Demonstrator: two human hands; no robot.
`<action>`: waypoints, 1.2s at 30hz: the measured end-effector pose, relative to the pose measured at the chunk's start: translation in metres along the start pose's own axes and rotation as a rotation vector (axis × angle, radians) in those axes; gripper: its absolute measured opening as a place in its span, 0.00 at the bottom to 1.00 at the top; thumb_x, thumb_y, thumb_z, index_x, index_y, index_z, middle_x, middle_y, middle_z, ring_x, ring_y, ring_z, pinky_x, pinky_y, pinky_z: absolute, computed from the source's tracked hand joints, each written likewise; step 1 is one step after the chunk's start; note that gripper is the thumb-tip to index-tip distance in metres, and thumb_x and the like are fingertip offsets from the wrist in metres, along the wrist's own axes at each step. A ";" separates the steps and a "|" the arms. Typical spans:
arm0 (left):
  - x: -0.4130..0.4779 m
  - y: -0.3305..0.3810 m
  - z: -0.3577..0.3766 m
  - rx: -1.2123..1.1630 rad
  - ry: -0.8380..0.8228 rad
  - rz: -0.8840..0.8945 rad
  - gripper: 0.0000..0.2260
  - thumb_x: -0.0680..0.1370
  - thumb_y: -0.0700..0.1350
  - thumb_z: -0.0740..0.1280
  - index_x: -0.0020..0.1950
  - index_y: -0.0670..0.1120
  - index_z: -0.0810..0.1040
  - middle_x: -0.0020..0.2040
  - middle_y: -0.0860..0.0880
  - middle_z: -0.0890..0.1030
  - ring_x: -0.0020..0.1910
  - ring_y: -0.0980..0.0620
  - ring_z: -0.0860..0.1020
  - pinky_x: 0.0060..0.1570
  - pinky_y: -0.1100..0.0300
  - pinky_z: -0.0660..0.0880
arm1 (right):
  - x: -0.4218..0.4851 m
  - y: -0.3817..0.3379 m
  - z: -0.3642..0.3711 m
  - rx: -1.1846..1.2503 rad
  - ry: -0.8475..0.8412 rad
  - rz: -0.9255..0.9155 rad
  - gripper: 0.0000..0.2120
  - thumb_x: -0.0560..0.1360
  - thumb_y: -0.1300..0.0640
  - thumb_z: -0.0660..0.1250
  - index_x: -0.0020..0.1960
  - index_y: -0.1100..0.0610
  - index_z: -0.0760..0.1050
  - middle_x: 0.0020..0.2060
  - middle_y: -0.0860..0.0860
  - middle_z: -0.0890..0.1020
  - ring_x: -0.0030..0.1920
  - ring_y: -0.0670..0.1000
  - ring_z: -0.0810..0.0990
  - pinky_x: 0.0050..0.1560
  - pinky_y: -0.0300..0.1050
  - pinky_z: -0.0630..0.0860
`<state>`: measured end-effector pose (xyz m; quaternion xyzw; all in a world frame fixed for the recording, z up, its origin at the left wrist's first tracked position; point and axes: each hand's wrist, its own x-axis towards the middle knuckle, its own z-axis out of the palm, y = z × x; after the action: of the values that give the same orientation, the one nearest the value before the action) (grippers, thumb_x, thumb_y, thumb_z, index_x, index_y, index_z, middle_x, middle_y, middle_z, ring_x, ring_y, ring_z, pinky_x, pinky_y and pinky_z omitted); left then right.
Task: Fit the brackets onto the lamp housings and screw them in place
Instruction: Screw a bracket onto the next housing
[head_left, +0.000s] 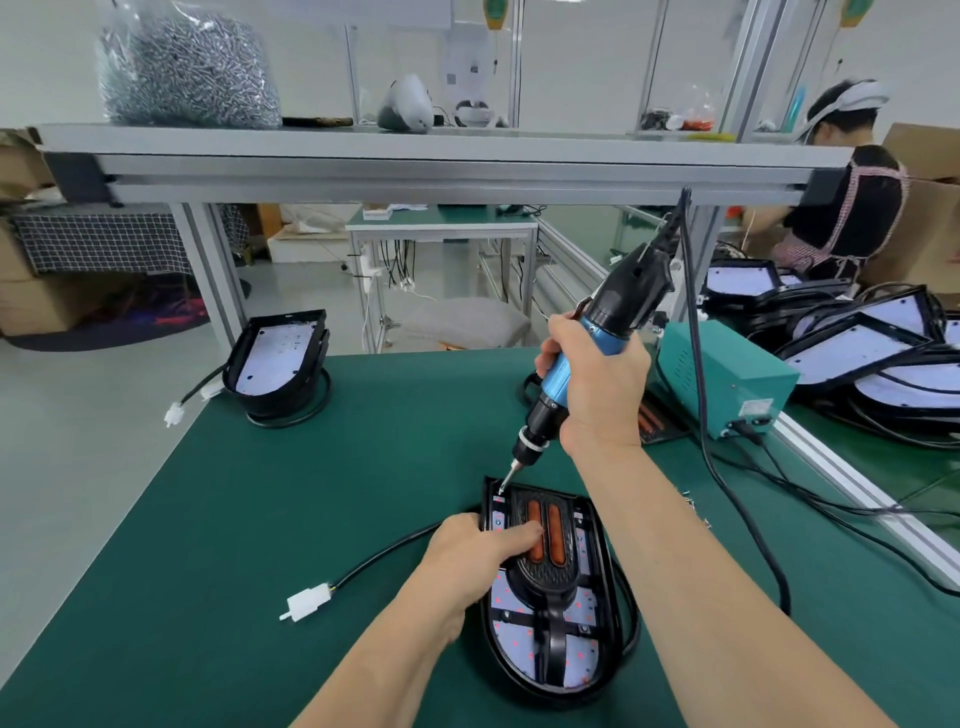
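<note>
Screws, small and silver-grey, are filling a clear plastic bag (187, 67) that is sitting on the aluminium shelf (415, 143) above the bench (311, 493), whose top is wearing a smooth dark-green mat. At the bench's far left edge a second housing (278, 358), black-rimmed with a pale inner plate, is leaning upright with its cable looping beneath it; a broad stretch of bare mat is lying between it and the work. Nearer, a white plastic connector (306, 605) is resting on the mat at the end of a black cable (384, 551) running to the lamp housing (582, 670), which is lying flat near the front edge, D-shaped, with a pale board dotted red inside. The left hand (467, 561) is pressing on the housing's left rim, one of its fingers (524, 535) lying stretched out onto the bracket (545, 571), a black ribbed piece with two orange slots, seated in the housing. The electric screwdriver (582, 353), blue-barrelled with a black top and a trailing black cord, is tilting to the right, its bit touching the housing's far left corner. The right hand (597, 389) is gripping the blue barrel, fingers wrapping fully round it. Further right a teal metal power box (727, 384) is sitting at the bench edge; its small label is too small to read. Beyond the aluminium rail a stack of housings (872, 353) is crowding the neighbouring bench, where another person (852, 208) is sitting.
</note>
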<state>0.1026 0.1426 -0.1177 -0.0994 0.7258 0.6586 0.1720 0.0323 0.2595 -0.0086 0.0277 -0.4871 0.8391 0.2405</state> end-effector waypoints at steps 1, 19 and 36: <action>0.000 0.000 0.000 -0.006 -0.001 -0.001 0.11 0.74 0.49 0.76 0.51 0.43 0.85 0.47 0.48 0.87 0.48 0.49 0.86 0.58 0.54 0.79 | 0.001 0.002 0.000 -0.010 -0.004 0.007 0.08 0.67 0.63 0.72 0.42 0.59 0.74 0.27 0.51 0.77 0.26 0.51 0.74 0.30 0.43 0.75; 0.002 -0.003 -0.002 -0.030 -0.030 0.017 0.09 0.75 0.48 0.75 0.50 0.44 0.85 0.45 0.50 0.88 0.46 0.52 0.86 0.46 0.64 0.77 | 0.001 0.010 -0.002 -0.052 -0.016 0.046 0.07 0.73 0.69 0.70 0.45 0.61 0.73 0.29 0.54 0.76 0.25 0.52 0.73 0.29 0.42 0.73; 0.003 -0.004 -0.002 -0.011 -0.008 0.001 0.13 0.74 0.50 0.76 0.53 0.42 0.84 0.48 0.49 0.87 0.50 0.51 0.85 0.54 0.59 0.77 | 0.002 0.015 -0.002 -0.064 -0.081 0.056 0.11 0.68 0.62 0.72 0.47 0.62 0.73 0.30 0.54 0.77 0.26 0.52 0.75 0.30 0.42 0.75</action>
<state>0.1012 0.1406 -0.1225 -0.0973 0.7214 0.6631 0.1743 0.0245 0.2559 -0.0210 0.0403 -0.5238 0.8276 0.1977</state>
